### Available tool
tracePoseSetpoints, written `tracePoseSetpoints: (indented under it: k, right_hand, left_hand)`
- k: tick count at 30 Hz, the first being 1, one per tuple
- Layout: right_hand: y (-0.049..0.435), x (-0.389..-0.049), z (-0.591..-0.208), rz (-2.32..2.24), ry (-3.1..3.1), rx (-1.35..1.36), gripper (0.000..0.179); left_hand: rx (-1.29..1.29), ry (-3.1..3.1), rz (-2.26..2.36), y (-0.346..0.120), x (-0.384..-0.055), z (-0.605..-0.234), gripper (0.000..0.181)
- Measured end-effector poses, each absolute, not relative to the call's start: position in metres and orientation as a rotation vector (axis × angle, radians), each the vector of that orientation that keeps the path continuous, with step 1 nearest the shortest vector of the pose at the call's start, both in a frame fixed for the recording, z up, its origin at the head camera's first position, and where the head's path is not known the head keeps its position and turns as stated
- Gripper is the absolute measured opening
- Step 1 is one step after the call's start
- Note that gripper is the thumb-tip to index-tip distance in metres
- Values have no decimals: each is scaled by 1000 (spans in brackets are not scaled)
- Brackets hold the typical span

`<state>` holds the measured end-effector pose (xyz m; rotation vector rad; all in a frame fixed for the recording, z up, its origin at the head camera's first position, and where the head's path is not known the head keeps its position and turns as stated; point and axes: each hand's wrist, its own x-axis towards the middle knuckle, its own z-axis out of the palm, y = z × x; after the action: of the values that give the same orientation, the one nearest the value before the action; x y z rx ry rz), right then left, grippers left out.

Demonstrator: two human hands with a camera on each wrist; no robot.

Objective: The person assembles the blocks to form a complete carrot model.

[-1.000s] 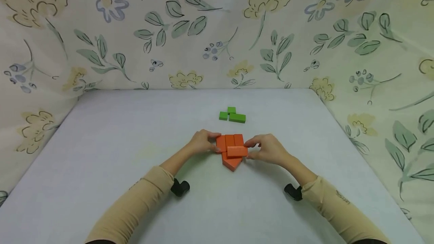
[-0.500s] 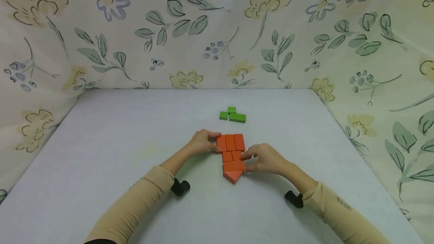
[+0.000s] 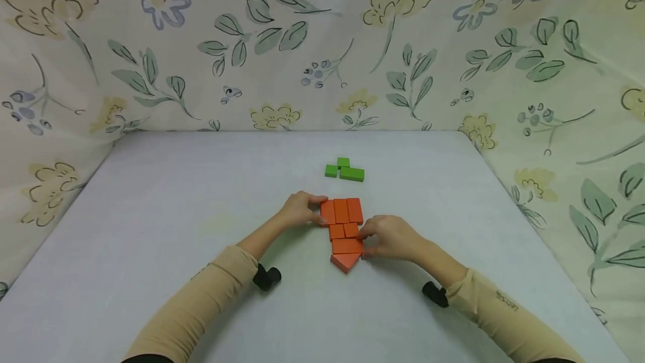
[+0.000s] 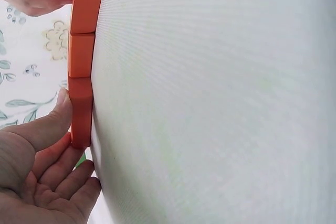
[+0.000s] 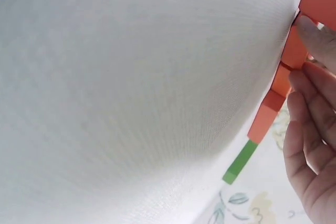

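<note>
In the head view several flat orange blocks lie edge to edge. Three upright oblong blocks [image 3: 341, 211] form the far row, two small square blocks [image 3: 344, 231] sit below them, then a crosswise oblong block [image 3: 347, 246] and a triangular block [image 3: 345, 263] pointing toward me. My left hand [image 3: 299, 209] pinches the leftmost far oblong block [image 4: 81, 109] between thumb and fingers, clearly so in the left wrist view. My right hand [image 3: 393, 238] pinches the crosswise block's right end, thumb on the near side; its other fingers [image 5: 297, 103] lie alongside the row in the right wrist view.
Beyond the orange blocks lie a long green block [image 3: 351, 174] and two small green cubes [image 3: 331, 171]. The white table [image 3: 201, 184] ends at a floral cloth backdrop [image 3: 302, 43]. Black wrist devices [image 3: 267, 278] sit by both sleeves.
The crosswise orange block, earlier held over the small squares, has come down nearer me, and the triangle has shifted toward me with it. My left hand has stayed at the leftmost block.
</note>
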<state>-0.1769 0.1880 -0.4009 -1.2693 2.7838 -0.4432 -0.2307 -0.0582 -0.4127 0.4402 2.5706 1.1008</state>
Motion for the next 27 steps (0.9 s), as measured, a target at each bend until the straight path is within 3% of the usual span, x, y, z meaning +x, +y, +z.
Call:
tracePoseSetpoints:
  k: [12,19,27]
  right_hand:
    - [178,-170,-384,-607,2667,-1280,37]
    - [167,-159,-392,-471,2734,-1434,31]
    - [166,-158,-392,-425,2757,-1386,24]
  left_hand:
    - [439,2583,1082,-58,-232,-415,59]
    - [447,2587,1083,-58,-233,-415,59]
    - [463,2596,1066,-59,-233,-415,59]
